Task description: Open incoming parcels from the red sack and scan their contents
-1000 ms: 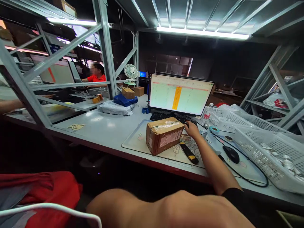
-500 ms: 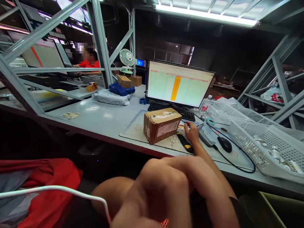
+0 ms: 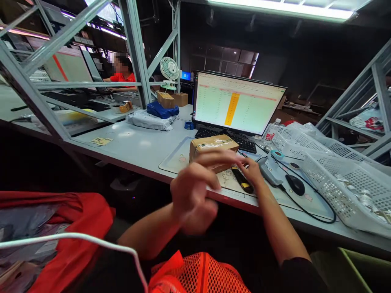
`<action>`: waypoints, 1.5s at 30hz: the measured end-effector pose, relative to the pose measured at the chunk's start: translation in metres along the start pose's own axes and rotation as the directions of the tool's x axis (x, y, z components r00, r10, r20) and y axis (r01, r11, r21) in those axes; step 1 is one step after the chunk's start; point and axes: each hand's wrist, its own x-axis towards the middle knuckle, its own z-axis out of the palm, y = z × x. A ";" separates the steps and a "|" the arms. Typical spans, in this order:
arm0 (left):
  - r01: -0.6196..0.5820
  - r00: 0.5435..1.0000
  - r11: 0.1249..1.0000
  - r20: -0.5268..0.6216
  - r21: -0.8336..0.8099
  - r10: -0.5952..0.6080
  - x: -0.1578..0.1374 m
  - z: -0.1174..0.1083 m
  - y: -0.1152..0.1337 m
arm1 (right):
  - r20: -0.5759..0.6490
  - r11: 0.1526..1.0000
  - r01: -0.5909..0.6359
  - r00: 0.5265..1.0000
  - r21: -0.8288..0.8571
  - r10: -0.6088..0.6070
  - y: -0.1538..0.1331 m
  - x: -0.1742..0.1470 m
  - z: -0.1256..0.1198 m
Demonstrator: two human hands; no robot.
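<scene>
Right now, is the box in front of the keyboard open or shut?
Shut: the box has a flat top, with shiny tape along it.

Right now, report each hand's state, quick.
Left hand: open, fingers loosely bent, blurred; no object visible in its grip.
Right hand: beside the cardboard box; whether its grip holds anything cannot be told.

Held the left hand [image 3: 195, 195] up before the carton [image 3: 214, 142], blurred, with fingers [image 3: 218, 156] bent; held the right arm [image 3: 279, 221] stretched forward, with the right hand [image 3: 253, 171] low, just right of the carton.
</scene>
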 end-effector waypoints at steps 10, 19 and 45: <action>0.618 0.737 0.647 -0.044 0.447 -0.674 -0.005 -0.040 -0.170 | 0.290 0.893 -0.023 0.942 -0.449 0.170 -0.029 -0.026 0.007; 0.631 0.646 0.744 0.381 0.220 -0.661 0.035 -0.117 -0.190 | 0.228 0.887 -0.133 0.940 -0.442 0.254 -0.030 -0.020 0.000; 0.667 0.587 0.704 0.411 0.243 -0.698 0.029 -0.113 -0.191 | 0.230 0.997 0.016 0.973 -0.079 0.002 -0.088 0.042 -0.031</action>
